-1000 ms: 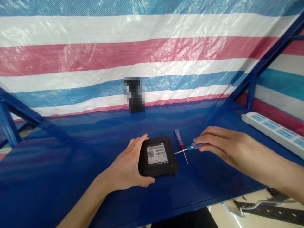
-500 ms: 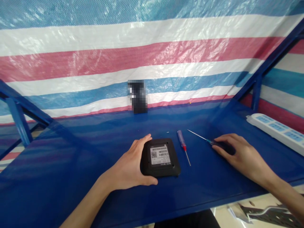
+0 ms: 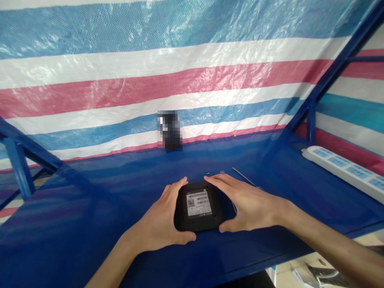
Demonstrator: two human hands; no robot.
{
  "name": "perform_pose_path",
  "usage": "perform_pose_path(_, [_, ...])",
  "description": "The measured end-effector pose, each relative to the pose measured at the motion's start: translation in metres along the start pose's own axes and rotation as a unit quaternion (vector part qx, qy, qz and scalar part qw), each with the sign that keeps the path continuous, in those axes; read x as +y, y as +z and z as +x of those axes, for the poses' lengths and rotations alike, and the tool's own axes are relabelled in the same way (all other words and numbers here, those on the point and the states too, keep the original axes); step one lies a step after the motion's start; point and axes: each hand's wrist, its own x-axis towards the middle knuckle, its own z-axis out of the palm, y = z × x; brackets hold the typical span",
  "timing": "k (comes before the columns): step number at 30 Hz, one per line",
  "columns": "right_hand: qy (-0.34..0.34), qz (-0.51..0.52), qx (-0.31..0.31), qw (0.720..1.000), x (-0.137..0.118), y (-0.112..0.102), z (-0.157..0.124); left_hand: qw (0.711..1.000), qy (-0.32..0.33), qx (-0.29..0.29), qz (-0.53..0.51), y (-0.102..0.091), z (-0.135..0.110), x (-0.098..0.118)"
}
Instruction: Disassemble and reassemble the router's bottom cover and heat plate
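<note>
A small black square box [image 3: 198, 206] with a white label on its upturned face lies on the blue shelf [image 3: 90, 208]. My left hand [image 3: 163, 218] cups its left side, thumb at the near edge, fingers at the far corner. My right hand [image 3: 244, 204] cups its right side the same way, so both hands grip the box. Behind my right hand a thin metal screwdriver shaft [image 3: 243, 177] lies on the shelf; its handle is hidden by the hand. The red-handled screwdriver is almost wholly hidden under my right hand.
A white power strip [image 3: 342, 170] lies along the shelf's right side. A striped tarp [image 3: 180, 80] forms the back wall, with a blurred dark object [image 3: 169, 131] standing at its foot. Blue frame struts [image 3: 327, 76] rise at the left and right.
My right hand laid the blue-handled screwdriver down on the shelf, then moved left and closed on the right side of the box. My left hand stayed on the box.
</note>
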Motion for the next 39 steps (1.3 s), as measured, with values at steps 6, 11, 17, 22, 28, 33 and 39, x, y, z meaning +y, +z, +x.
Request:
perform_pose_path(6, [-0.015, 0.022, 0.034, 0.999, 0.006, 0.007, 0.000, 1.000, 0.000, 0.000, 0.008, 0.001, 0.001, 0.002])
perform_pose_path(11, [-0.038, 0.028, 0.065, 0.997, 0.014, 0.014, 0.005, 1.000, -0.010, -0.003, 0.002, -0.001, 0.002, 0.004])
perform_pose_path(17, [-0.062, 0.044, 0.099, 0.992, 0.027, 0.025, 0.006, 1.000, -0.020, -0.009, -0.004, 0.000, 0.003, 0.001])
perform_pose_path(22, [-0.074, 0.046, 0.132, 0.987, 0.031, 0.033, 0.004, 1.000, -0.010, 0.006, 0.002, 0.004, 0.001, -0.001])
perform_pose_path(28, [-0.059, 0.051, 0.112, 0.991, 0.030, 0.032, 0.002, 1.000, -0.008, 0.017, -0.014, 0.009, 0.003, -0.003])
perform_pose_path(33, [-0.042, 0.018, 0.054, 0.997, 0.021, 0.025, 0.005, 1.000, -0.004, 0.019, 0.005, 0.009, 0.003, -0.002])
perform_pose_path(39, [-0.064, 0.005, 0.031, 0.997, 0.006, 0.014, 0.017, 0.999, -0.007, 0.034, 0.011, 0.008, 0.003, -0.005])
